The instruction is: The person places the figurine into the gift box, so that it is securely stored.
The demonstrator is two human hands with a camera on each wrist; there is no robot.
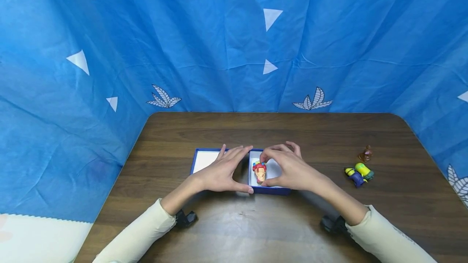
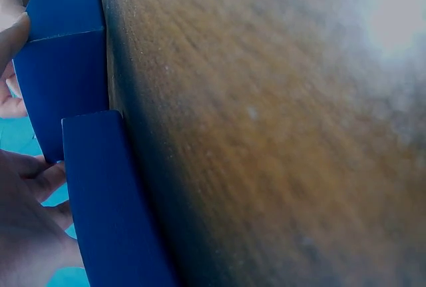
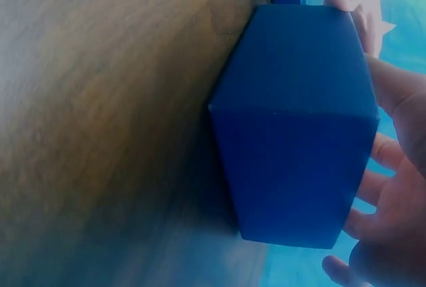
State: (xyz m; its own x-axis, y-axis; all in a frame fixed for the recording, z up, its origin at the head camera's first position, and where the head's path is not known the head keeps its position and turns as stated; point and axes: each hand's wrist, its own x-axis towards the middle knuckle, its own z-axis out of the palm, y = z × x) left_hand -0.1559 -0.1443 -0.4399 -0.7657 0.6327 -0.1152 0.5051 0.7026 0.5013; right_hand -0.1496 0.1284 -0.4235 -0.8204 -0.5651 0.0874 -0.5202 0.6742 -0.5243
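Note:
A small toy figure point(image 1: 260, 172), with a red top, blue and yellow bits and a tan cone-like body, is inside an open blue box point(image 1: 272, 190) with a white interior. My right hand point(image 1: 289, 169) reaches over the box and pinches the figure between thumb and index finger, its other fingers near the back wall. With the thumb at the front left corner and the fingers at the back edge, my left hand point(image 1: 223, 171) holds the box. Both wrist views show the box's blue outer walls point(image 3: 293, 174), but the figure is hidden there.
Left of the box lies a blue-edged lid point(image 1: 204, 159) with a white inside, partly under the left hand. On the right of the wooden table point(image 1: 234, 230) are a brown figurine point(image 1: 367, 154), a yellow-green toy point(image 1: 363, 170) and a yellow-purple toy point(image 1: 355, 177). A blue curtain point(image 1: 234, 52) hangs behind.

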